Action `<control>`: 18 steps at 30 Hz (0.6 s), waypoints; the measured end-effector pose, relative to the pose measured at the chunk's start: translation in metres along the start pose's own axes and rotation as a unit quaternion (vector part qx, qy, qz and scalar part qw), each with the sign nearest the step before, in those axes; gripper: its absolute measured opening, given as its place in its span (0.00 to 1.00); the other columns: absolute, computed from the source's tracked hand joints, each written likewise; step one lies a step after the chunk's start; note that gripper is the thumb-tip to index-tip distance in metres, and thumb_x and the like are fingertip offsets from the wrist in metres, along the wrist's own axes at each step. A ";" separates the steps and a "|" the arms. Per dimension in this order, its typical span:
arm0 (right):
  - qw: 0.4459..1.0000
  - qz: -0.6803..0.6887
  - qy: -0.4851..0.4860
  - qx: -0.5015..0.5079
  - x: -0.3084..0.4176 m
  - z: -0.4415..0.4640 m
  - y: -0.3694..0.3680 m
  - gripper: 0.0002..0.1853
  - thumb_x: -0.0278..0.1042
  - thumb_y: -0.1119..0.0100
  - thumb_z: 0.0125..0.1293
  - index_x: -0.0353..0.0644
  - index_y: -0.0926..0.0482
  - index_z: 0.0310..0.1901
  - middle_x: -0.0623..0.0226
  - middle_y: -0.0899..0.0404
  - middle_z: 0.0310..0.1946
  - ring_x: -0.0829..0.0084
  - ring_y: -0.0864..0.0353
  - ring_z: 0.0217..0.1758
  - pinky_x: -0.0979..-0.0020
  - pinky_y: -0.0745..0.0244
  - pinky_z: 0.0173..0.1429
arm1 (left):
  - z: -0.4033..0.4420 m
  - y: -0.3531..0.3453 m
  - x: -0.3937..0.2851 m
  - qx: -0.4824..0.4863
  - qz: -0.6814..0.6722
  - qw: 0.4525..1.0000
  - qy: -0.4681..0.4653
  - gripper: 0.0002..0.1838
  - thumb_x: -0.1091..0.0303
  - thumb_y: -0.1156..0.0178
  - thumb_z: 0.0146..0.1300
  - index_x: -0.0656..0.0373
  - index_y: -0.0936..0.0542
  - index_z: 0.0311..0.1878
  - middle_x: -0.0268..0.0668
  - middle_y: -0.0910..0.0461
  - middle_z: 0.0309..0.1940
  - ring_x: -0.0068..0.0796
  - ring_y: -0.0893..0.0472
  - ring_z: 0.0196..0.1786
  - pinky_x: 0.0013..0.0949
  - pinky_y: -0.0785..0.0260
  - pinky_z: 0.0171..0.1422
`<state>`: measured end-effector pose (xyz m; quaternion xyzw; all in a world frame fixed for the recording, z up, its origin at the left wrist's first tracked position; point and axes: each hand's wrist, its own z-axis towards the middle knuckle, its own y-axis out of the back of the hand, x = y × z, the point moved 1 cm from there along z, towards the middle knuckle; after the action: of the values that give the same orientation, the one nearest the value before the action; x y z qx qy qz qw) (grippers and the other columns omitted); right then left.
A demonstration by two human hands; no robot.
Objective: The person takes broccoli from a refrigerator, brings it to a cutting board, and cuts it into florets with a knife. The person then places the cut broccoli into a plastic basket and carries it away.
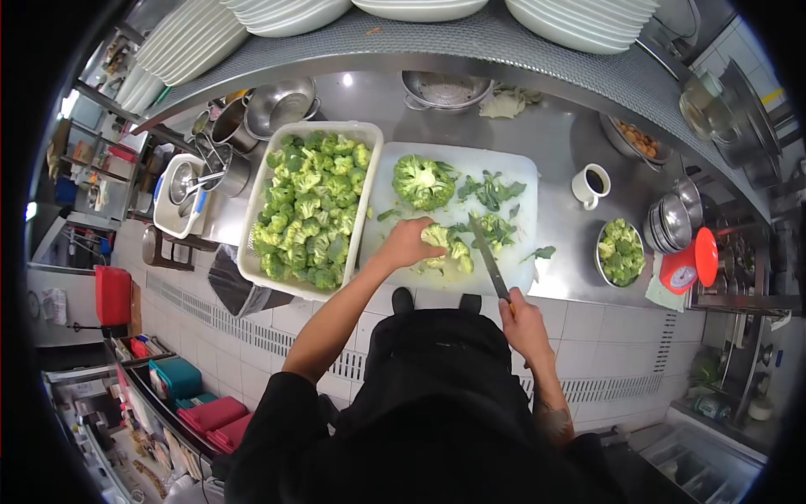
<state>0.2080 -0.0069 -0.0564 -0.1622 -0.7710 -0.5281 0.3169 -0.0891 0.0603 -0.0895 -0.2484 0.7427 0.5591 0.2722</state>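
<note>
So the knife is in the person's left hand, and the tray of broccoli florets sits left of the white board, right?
Not quite: the head view shows the knife in the right hand. The tray of broccoli florets does sit left of the white board.

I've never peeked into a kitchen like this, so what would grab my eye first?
Probably the pale tray heaped with cut broccoli, left of the white cutting board. Then, over the board, the left hand holding a broccoli piece and the right hand gripping a knife, tip pointing away from the person. Beyond, stacks of white plates on a metal shelf.
</note>
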 end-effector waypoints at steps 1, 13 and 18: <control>1.000 0.005 0.001 -0.001 0.000 -0.001 -0.004 0.10 0.36 0.47 0.75 0.38 0.32 0.42 0.41 0.20 0.25 0.36 0.20 0.32 0.41 0.28 0.37 | -0.001 -0.012 0.003 -0.053 -0.041 0.997 -0.028 0.36 0.52 0.24 0.52 0.70 0.21 0.57 0.57 0.16 0.46 0.56 0.16 0.50 0.47 0.25 0.58; 0.996 -0.030 -0.005 0.085 -0.011 -0.008 -0.023 0.11 0.38 0.50 0.76 0.38 0.31 0.43 0.40 0.19 0.27 0.35 0.20 0.34 0.40 0.27 0.40 | -0.048 -0.039 0.036 -0.181 -0.321 0.915 0.162 0.19 0.66 0.28 0.63 0.74 0.18 0.48 0.38 0.14 0.31 0.18 0.18 0.30 0.27 0.23 0.34; 0.995 -0.026 0.025 0.092 0.014 0.002 -0.028 0.11 0.39 0.51 0.76 0.38 0.31 0.44 0.40 0.18 0.28 0.34 0.20 0.34 0.40 0.26 0.41 | -0.066 -0.069 0.046 -0.180 -0.414 0.879 0.154 0.16 0.72 0.30 0.64 0.76 0.20 0.47 0.40 0.15 0.33 0.22 0.17 0.33 0.28 0.19 0.38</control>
<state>0.1808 -0.0174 -0.0678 -0.0989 -0.8123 -0.4667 0.3357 -0.0846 -0.0235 -0.1542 -0.6610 0.4910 0.4743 0.3117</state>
